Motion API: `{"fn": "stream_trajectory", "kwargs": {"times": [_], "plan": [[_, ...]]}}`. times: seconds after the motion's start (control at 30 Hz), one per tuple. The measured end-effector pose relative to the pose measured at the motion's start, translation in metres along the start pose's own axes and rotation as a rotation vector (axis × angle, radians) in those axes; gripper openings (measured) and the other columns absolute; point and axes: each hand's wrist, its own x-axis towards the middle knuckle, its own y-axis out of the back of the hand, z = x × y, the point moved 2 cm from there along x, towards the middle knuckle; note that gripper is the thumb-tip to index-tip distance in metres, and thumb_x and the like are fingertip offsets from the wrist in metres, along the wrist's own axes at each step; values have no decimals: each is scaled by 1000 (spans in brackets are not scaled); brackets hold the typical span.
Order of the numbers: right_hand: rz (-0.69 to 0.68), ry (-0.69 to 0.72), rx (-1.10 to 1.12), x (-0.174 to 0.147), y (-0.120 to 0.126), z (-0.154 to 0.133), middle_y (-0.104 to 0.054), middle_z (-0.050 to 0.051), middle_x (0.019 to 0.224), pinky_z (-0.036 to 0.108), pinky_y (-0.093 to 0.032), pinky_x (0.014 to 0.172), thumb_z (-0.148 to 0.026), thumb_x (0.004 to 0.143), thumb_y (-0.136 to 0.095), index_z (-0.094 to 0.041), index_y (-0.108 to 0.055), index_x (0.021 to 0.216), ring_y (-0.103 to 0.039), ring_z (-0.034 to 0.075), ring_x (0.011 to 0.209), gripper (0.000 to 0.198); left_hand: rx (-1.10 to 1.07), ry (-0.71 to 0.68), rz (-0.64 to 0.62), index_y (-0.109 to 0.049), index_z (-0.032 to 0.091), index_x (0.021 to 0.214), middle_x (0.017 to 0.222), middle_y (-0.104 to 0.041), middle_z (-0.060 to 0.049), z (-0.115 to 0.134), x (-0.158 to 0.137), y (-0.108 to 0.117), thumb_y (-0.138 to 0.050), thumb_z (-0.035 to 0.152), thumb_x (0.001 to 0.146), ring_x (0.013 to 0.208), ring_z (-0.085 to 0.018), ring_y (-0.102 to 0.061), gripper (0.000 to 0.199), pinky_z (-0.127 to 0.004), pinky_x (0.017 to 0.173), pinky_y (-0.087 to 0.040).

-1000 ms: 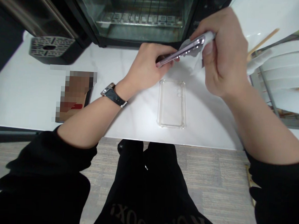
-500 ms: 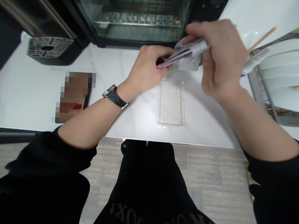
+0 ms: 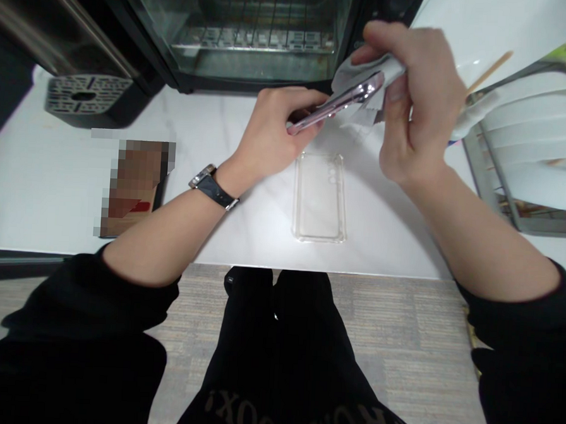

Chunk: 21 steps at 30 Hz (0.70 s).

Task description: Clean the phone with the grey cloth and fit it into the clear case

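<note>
My left hand [image 3: 272, 132] grips the near end of a pink phone [image 3: 339, 101], held edge-on above the white counter [image 3: 52, 181]. My right hand [image 3: 419, 99] pinches a white cloth [image 3: 361, 67] folded over the phone's far end. A clear phone case [image 3: 320, 197] lies flat on the counter just below both hands, near the front edge. A black-strapped watch [image 3: 213, 186] sits on my left wrist.
A black toaster oven [image 3: 259, 27] with a glass door stands at the back. A dark appliance with a round grille [image 3: 83, 91] is at the back left. A blurred brown object [image 3: 135, 188] lies left. A dish rack with white plates [image 3: 538, 143] stands right.
My right hand slid the cloth down along the phone toward my left hand, then back up to the far end. The case has not moved.
</note>
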Motion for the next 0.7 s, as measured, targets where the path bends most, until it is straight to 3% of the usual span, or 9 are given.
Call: {"fn": "stream_trajectory", "kwargs": {"times": [0.1,0.23,0.3,0.47,0.6,0.7], "plan": [[-21,22,-16,2,-3,-7,-80,-1,136,44,-55,114,-29,116,-33,-40,-57,162,-74,27,127,53,46,19,-4,-61,28,70,70,-65,-1,-4,0,-4,-63,21,85,62,-17,-47,17,-39,66,-36],[-25,106,-23,4,-8,-15,-81,2,129,46,-57,110,-30,115,-31,-32,-61,156,-77,27,121,50,70,-30,-3,-32,29,62,65,-58,-3,-16,2,-9,-66,26,80,61,-17,-45,39,-39,60,-28],[-30,124,-32,4,-9,-17,-81,1,132,46,-57,111,-31,116,-30,-32,-61,155,-78,26,123,50,62,-52,-3,-26,28,63,63,-53,-2,-20,2,-11,-69,29,81,60,-17,-45,46,-40,59,-25],[-28,83,-46,1,-11,-18,-80,-3,141,48,-58,114,-33,116,-31,-38,-60,153,-78,25,127,47,59,-62,-1,-28,28,66,60,-45,0,-18,1,-11,-69,27,84,59,-16,-40,45,-41,59,-26],[28,148,-15,-1,-12,-16,-82,2,131,46,-59,107,-32,115,-32,-27,-65,149,-79,24,120,47,28,-68,13,-34,27,65,62,-45,1,-11,0,-9,-66,27,82,61,-17,-45,37,-41,59,-26],[42,120,-14,-1,-10,-13,-82,2,127,44,-57,107,-32,115,-31,-31,-65,150,-77,26,119,48,-4,-74,13,-40,27,64,64,-47,0,-6,-1,-7,-66,28,84,61,-16,-44,32,-40,60,-28]]}}
